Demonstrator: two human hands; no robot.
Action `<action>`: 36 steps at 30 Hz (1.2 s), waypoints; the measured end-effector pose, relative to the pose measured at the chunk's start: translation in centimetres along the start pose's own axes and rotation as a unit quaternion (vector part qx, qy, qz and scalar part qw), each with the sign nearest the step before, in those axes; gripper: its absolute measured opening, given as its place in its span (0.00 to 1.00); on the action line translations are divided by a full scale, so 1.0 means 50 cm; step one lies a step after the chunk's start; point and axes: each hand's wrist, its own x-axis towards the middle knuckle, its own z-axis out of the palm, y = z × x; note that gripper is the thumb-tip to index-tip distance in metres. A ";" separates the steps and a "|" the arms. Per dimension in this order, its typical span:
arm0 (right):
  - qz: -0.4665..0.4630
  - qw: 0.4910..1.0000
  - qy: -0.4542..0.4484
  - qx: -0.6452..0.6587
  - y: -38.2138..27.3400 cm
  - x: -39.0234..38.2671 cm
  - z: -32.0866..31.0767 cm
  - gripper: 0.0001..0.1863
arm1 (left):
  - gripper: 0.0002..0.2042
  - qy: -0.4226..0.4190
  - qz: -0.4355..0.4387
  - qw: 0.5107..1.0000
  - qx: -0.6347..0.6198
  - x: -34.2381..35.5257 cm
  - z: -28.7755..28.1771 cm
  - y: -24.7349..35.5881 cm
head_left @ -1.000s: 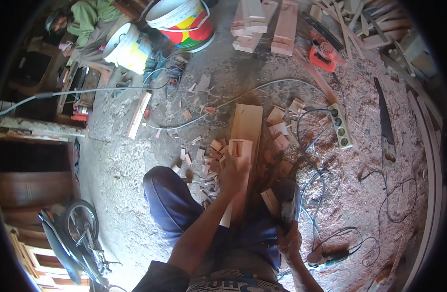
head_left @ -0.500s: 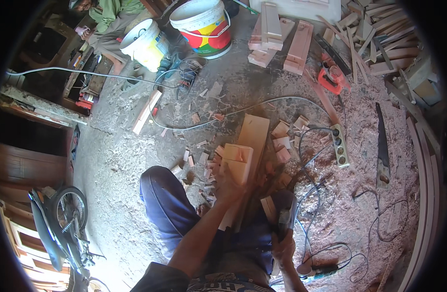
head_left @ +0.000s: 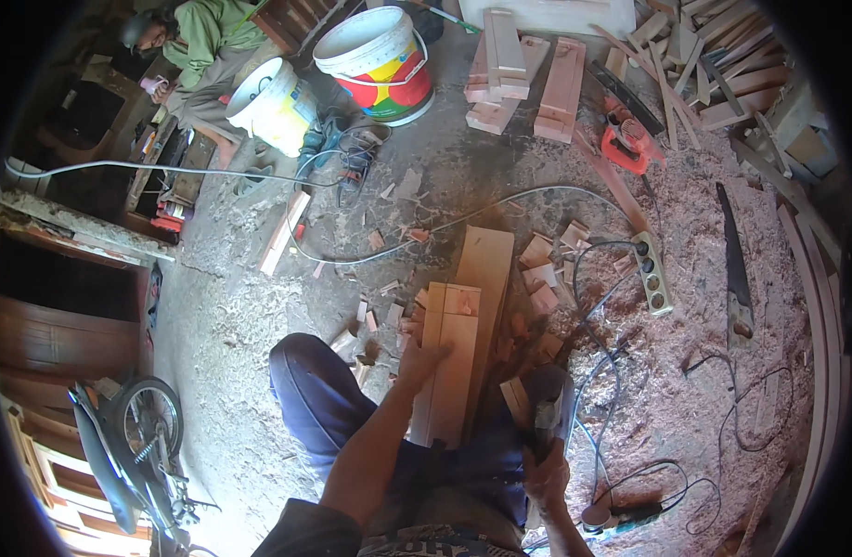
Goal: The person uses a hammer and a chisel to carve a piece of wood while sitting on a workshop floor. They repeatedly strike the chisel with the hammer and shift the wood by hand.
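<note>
My left hand grips the side of a pale timber piece, which has a cut near its far end and lies lengthwise on a longer board between my legs. My right hand, low by my right knee, holds a dark hand tool that I cannot make out clearly. A short wood piece is beside that tool. Small offcuts are scattered round the board.
On the floor are two buckets, stacked timber, a red power tool, a power strip, cables, a handsaw and scrap wood. A person sits back left; a motorbike lies lower left in view.
The timber piece under my left hand has rolled over, now showing a long flat face. My left hand has shifted to its left side. My right hand has barely moved.
</note>
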 end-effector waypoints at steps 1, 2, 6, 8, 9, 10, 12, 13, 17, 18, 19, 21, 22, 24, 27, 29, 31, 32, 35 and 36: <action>0.003 1.000 -0.003 -0.005 -0.001 -0.001 0.000 0.27 | 0.40 0.025 0.012 0.999 0.047 -0.011 0.004 0.006; 0.005 1.000 -0.004 -0.004 -0.003 -0.002 0.000 0.27 | 0.42 0.050 0.025 0.994 0.094 -0.022 0.007 0.013; 0.001 1.000 0.007 -0.005 0.002 -0.002 0.004 0.26 | 0.41 0.167 0.087 0.948 0.258 -0.067 0.029 0.050; -0.002 1.000 0.014 -0.007 0.006 -0.002 0.007 0.26 | 0.36 0.163 0.088 0.944 0.273 -0.066 0.036 0.056; 0.000 1.000 0.015 -0.008 0.002 -0.001 0.003 0.27 | 0.36 0.158 0.116 0.947 0.255 -0.050 0.033 0.048; 0.000 1.000 0.015 -0.011 0.002 0.000 -0.001 0.27 | 0.37 0.153 0.141 0.949 0.235 -0.031 0.032 0.032; -0.002 1.000 0.011 -0.005 0.013 0.004 0.001 0.27 | 0.37 0.108 0.176 0.961 0.183 -0.006 0.030 0.020; -0.002 1.000 0.011 -0.001 0.015 0.004 0.003 0.27 | 0.38 0.070 0.187 0.968 0.150 0.012 0.025 0.036; 0.024 0.999 -0.027 -0.015 -0.002 0.001 -0.011 0.27 | 0.36 0.138 0.255 0.942 0.168 0.032 0.046 -0.011; 0.027 0.999 -0.025 -0.013 -0.004 0.004 -0.013 0.27 | 0.35 0.127 0.256 0.943 0.172 0.028 0.060 0.003; 0.030 0.999 -0.027 -0.011 -0.004 0.004 -0.013 0.27 | 0.35 0.119 0.255 0.943 0.178 0.007 0.072 0.024; 0.016 1.000 -0.009 0.001 -0.003 0.004 -0.008 0.26 | 0.34 0.091 0.234 0.949 0.190 -0.021 0.093 0.042; 0.009 1.000 -0.002 0.004 -0.002 0.005 -0.006 0.25 | 0.34 0.071 0.214 0.954 0.196 -0.028 0.107 0.042; 0.001 1.000 0.007 0.017 -0.002 0.005 -0.002 0.25 | 0.33 0.050 0.187 0.959 0.206 -0.048 0.127 0.043; 0.007 1.000 0.010 0.020 -0.008 0.008 0.000 0.25 | 0.31 0.047 0.164 0.963 0.210 -0.075 0.140 0.042; 0.018 1.000 0.006 0.011 -0.016 0.008 -0.001 0.24 | 0.31 0.041 0.147 0.968 0.197 -0.072 0.127 0.036; 0.027 1.000 0.000 -0.006 -0.028 0.008 -0.005 0.24 | 0.31 0.061 0.159 0.965 0.200 -0.069 0.111 0.014; 0.031 1.000 0.004 0.004 -0.033 0.014 -0.008 0.23 | 0.31 0.070 0.166 0.963 0.202 -0.065 0.110 0.005; 0.050 0.999 0.001 0.020 -0.054 0.012 -0.011 0.23 | 0.31 0.100 0.165 0.952 0.239 -0.068 0.114 0.007; 0.059 0.998 -0.004 0.013 -0.057 0.014 -0.012 0.24 | 0.30 0.098 0.140 0.956 0.238 -0.071 0.114 0.011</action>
